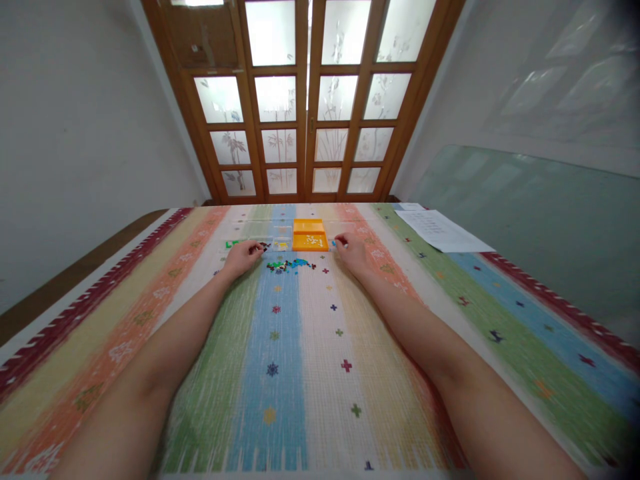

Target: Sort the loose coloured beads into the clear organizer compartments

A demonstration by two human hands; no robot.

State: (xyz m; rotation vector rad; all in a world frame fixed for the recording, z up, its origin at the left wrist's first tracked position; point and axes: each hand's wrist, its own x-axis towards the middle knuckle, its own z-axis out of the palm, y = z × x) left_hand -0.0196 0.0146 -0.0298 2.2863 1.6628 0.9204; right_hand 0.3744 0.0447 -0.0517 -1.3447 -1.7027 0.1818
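My left hand rests at the far part of the table with fingers pinched together beside small dark brown pieces. Whatever its fingertips hold is too small to make out. My right hand is also pinched, close to a few blue pieces, and its fingertips hide anything between them. Between the hands stands an open orange box with small white pieces inside. A loose pile of blue, green and dark small pieces lies on the cloth nearer to me.
Clear plastic trays flank the orange box, one with yellow pieces. Green pieces lie left of my left hand. A striped tablecloth covers the table. White paper sheets lie at the right, and wooden doors stand beyond.
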